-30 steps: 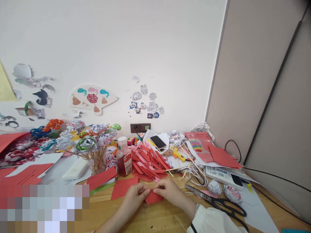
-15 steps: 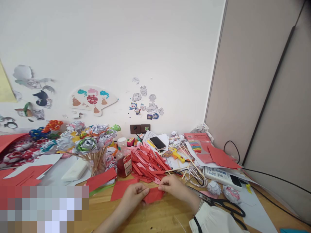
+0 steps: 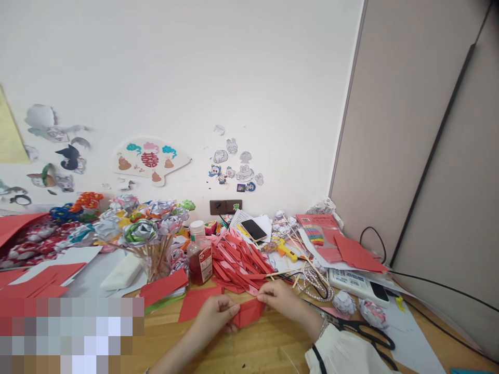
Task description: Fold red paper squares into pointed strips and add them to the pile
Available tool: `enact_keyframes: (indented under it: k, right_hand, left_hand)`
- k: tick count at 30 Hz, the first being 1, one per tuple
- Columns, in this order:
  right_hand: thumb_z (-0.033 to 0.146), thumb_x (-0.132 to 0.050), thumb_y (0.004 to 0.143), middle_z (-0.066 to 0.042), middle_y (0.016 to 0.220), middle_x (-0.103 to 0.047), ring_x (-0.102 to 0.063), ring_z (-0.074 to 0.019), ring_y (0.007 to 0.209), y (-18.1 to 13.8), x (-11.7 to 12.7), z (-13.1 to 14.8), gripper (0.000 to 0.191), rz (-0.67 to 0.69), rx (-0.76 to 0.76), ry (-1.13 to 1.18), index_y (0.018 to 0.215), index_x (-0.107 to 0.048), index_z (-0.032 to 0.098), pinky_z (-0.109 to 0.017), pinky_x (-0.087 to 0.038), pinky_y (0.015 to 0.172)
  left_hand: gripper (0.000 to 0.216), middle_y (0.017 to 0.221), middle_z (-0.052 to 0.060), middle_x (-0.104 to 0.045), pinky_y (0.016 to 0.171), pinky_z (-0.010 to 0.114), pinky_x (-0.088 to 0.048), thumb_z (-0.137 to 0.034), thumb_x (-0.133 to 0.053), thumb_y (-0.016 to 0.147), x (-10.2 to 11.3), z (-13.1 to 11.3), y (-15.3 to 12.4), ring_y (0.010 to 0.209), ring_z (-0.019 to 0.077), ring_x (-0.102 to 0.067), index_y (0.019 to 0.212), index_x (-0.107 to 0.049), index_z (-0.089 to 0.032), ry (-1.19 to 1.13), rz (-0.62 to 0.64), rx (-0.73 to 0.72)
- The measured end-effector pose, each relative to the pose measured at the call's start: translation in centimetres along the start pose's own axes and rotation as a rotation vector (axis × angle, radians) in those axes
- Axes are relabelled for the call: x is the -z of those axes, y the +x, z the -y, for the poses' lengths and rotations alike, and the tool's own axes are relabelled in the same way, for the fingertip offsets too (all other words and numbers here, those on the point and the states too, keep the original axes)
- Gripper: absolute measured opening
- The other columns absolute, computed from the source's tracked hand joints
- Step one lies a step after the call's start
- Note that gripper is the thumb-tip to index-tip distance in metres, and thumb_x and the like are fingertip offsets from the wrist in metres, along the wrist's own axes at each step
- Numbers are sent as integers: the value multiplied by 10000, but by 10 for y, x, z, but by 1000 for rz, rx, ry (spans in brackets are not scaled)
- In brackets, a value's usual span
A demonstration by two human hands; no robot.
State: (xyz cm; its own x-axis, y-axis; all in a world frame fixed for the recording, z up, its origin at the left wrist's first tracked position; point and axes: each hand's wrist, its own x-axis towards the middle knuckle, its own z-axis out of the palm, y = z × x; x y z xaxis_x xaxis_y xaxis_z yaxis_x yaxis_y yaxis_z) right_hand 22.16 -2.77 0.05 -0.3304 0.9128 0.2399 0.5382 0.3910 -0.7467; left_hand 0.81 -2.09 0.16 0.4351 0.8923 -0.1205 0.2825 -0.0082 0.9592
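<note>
A small piece of red folded paper [image 3: 249,312] lies on the wooden desk [image 3: 257,348] between my hands. My left hand [image 3: 216,315] pinches its left end with closed fingers. My right hand [image 3: 278,300] pinches its upper right edge, fingers pressed together. Right behind the hands sits a pile of folded red paper strips [image 3: 237,259]. A flat red sheet [image 3: 195,303] lies just left of my left hand.
A jar of paper flowers on sticks [image 3: 150,234], a red bottle [image 3: 199,254], a phone [image 3: 253,229], a yellow glue gun [image 3: 284,249], wooden sticks, black scissors [image 3: 360,330], crumpled paper balls and cables crowd the desk. Walls close the back and right.
My right hand has shifted slightly right and up along the paper's edge. The left hand has stayed on the paper's left end.
</note>
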Motion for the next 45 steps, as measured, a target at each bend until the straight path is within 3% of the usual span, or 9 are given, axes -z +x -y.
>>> enact_keyframes:
  k: [6,11,14,19,23,26,32,38,45]
  right_hand:
    - [217,-541,793,19,566,-575,-495,-110,540,-2,-9,3,190,74,-4,28,668,-665,143,-189,-331,512]
    - [234,-544,793,-20,741,-660,-551,-145,652,-3,-21,10,208,-37,33,121,912,-703,176,-220,-400,599]
    - [244,-557,788,-17,731,-649,-537,-146,643,-4,-25,14,244,-53,41,151,985,-692,193,-228,-407,601]
    - [309,-602,778,10,647,-574,-476,-128,590,-4,-31,20,245,1,92,210,982,-685,200,-216,-375,552]
    - [436,-560,817,12,661,-532,-466,-122,602,-4,-33,22,358,-81,83,306,1052,-635,176,-223,-365,559]
    - [518,-572,790,20,647,-512,-457,-108,572,-3,-35,17,480,-54,18,427,1097,-580,149,-210,-342,520]
    - [568,-659,672,7,656,-578,-522,-110,529,2,-40,10,509,19,-94,631,929,-559,140,-223,-404,507]
    - [546,-630,683,40,527,-530,-473,-86,443,4,-28,16,409,-37,-121,576,743,-526,156,-207,-357,466]
    - [535,-632,693,31,533,-550,-499,-92,450,3,-23,17,427,-49,-103,615,817,-590,128,-218,-392,478]
  left_hand:
    - [425,482,-20,-514,472,236,-374,-580,-574,627,0,-8,-7,486,148,-523,530,-494,-174,236,52,-105]
    - [381,458,-46,-423,442,220,-302,-518,-545,674,0,-10,-11,455,126,-445,505,-459,-188,296,95,-101]
    - [394,467,-52,-391,479,222,-286,-512,-550,683,-3,-10,-11,489,118,-412,486,-450,-186,302,82,-161]
    - [412,547,-32,-493,520,226,-329,-560,-640,598,-12,-1,-6,538,124,-447,598,-564,-156,142,65,-184]
    - [441,427,-74,-450,399,212,-298,-589,-657,599,-11,8,1,357,88,-385,673,-552,-167,-18,39,-95]
    - [444,403,-64,-497,369,203,-320,-572,-685,600,-5,8,6,319,95,-430,723,-531,-175,-191,-3,-96]
    - [480,530,-5,-626,466,230,-453,-487,-784,519,2,1,8,476,159,-610,766,-511,-179,-364,-110,-133]
    - [567,525,-20,-617,433,233,-453,-633,-687,573,0,-1,4,460,164,-602,874,-533,-178,-310,-139,-139]
    - [609,484,-28,-591,403,230,-431,-636,-704,533,9,-2,5,388,139,-560,870,-593,-142,-309,-60,-117]
